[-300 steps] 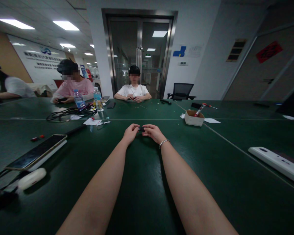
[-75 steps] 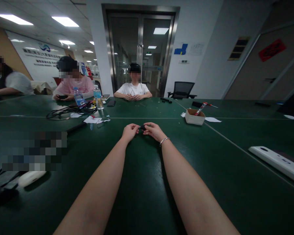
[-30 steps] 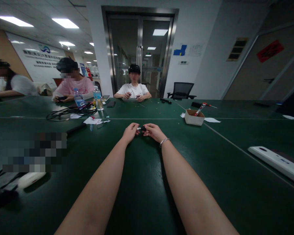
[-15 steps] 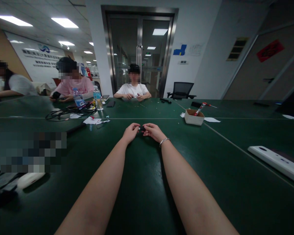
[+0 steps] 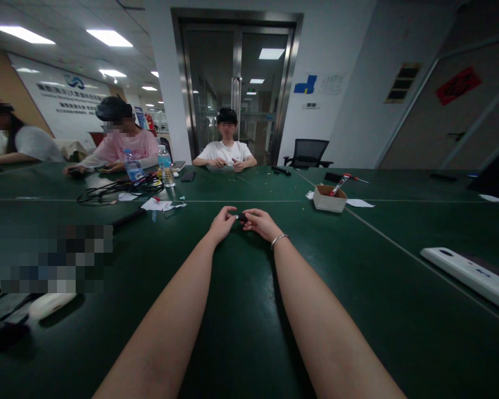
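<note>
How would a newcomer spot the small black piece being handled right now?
Over the green table, two bare forearms reach forward. The right hand, with a silvery bracelet at its wrist, pinches the small black piece beside the left hand. Unlike the black cables off to the left, it is compact, its silvery end facing the left hand.

- My camera has the small piece point(image 5: 242, 217) between my left hand point(image 5: 223, 224) and my right hand point(image 5: 261, 223), over the table point(image 5: 249, 321).
- Beyond my left hand, further left, I see paper scraps point(image 5: 154, 204), then a cable tangle point(image 5: 102, 193) with two bottles point(image 5: 166, 169) beside it.
- Beyond my right hand, to the right, stands a box point(image 5: 330, 204), a tool point(image 5: 340, 185) leaning in it.
- Nearer me, a rounded object point(image 5: 52, 306) lies far left, a long device point(image 5: 461, 271) far right.
- Across from me, a person point(image 5: 225, 152) sits before double doors point(image 5: 210, 83); a chair point(image 5: 310, 153) stands to the right.
</note>
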{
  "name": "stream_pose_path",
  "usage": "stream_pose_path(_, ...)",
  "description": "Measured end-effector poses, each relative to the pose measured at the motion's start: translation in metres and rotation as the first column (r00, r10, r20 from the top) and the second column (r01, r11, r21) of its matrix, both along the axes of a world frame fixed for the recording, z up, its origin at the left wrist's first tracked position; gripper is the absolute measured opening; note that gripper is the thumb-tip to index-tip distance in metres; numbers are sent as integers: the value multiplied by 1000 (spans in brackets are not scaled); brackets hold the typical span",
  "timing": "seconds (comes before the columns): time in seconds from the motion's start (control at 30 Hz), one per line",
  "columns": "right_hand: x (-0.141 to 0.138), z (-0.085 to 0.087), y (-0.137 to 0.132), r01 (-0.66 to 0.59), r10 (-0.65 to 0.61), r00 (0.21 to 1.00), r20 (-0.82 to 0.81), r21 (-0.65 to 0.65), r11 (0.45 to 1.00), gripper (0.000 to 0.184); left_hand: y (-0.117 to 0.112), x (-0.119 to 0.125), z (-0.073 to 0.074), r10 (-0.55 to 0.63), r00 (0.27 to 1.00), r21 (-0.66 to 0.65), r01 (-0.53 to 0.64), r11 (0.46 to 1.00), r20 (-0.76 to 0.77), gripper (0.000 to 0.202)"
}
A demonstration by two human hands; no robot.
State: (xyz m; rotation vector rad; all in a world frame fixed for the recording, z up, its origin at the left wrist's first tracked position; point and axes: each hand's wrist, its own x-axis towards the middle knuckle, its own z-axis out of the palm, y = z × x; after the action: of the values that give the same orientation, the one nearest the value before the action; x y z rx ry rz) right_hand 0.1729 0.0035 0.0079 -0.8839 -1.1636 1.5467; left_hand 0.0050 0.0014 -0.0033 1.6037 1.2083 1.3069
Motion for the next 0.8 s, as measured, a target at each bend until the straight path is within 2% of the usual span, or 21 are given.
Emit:
stream_pose_path(0.2,0,0,0,-13,13,1000,3,12,1000,7,2,-1,-3,5,1000,18,-5,1000,-21,25)
stream_pose_path(0.33,1,0,0,-17,17,1000,14,16,1000,9,3,-1,-3,-28,1000,-19,28,999,-9,24)
stream_pose_path(0.43,1,-1,1,-15,15,1000,10,24,1000,9,3,-1,-3,11,1000,5,-11,1000,-1,23)
stream_pose_path(0.53,1,-1,1,-25,25,1000,13,31,999,11,3,-1,-2,-11,1000,-27,11,1000,7,24)
stream_pose_path(0.8,1,-1,0,-30,30,1000,8,31,999,9,3,0,-4,-8,1000,31,8,999,19,25)
